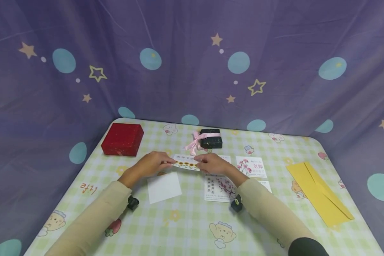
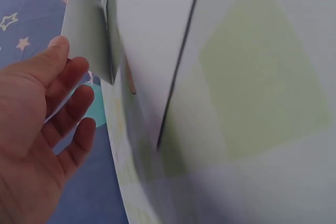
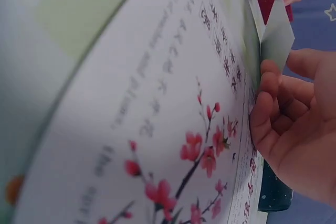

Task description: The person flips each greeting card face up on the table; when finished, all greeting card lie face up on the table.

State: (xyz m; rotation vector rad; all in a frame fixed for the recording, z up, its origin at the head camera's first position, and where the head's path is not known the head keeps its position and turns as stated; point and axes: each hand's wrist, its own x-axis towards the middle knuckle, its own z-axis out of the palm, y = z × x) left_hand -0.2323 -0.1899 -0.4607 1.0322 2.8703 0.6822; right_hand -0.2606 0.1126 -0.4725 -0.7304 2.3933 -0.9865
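Observation:
Between both hands a greeting card with a row of sunflowers (image 1: pixel 185 164) is held tilted up over the table. My left hand (image 1: pixel 148 165) pinches its left edge between thumb and index finger, the other fingers loosely bent. At the opposite edge my right hand (image 1: pixel 215 164) pinches it with thumb and fingers. The card's plain back (image 2: pixel 86 30) faces the left wrist camera. Just below the left hand lies a blank white card (image 1: pixel 164 187). A plum-blossom card (image 3: pixel 199 150) lies under the right wrist, partly covered in the head view.
A carnation card (image 1: pixel 251 167) lies right of the hands, with other cards partly hidden by the right arm. Behind stands a black box (image 1: pixel 211 143) with a pink ribbon (image 1: pixel 195 141). A red box (image 1: pixel 123 139) sits back left, a yellow envelope (image 1: pixel 320 193) far right.

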